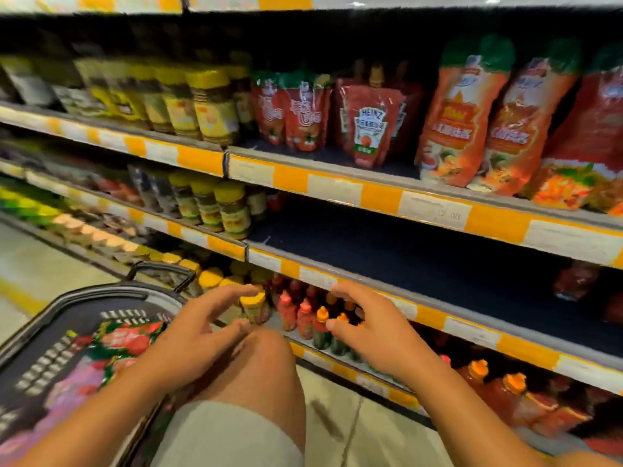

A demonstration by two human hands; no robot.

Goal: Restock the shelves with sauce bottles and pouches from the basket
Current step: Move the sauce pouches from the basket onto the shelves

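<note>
A dark plastic basket (50,318) sits on the floor at lower left, holding red sauce pouches (124,338). My left hand (195,335) hovers over my bent knee beside the basket, fingers loosely spread and holding nothing. My right hand (371,328) floats in front of the bottom shelf, fingers relaxed and empty. Behind it stand small sauce bottles (303,318) with red and orange caps. The middle shelf (421,264) shows a wide bare dark stretch. Red Heinz pouches (367,126) and orange pouches (462,119) stand on the upper shelf.
Yellow-lidded jars (209,106) fill the upper shelf's left part, and more jars (232,207) stand on the middle shelf. Larger orange-capped bottles (505,396) line the bottom shelf at right. A red pouch (573,281) lies at the middle shelf's far right. Pale floor tiles (371,429) lie below.
</note>
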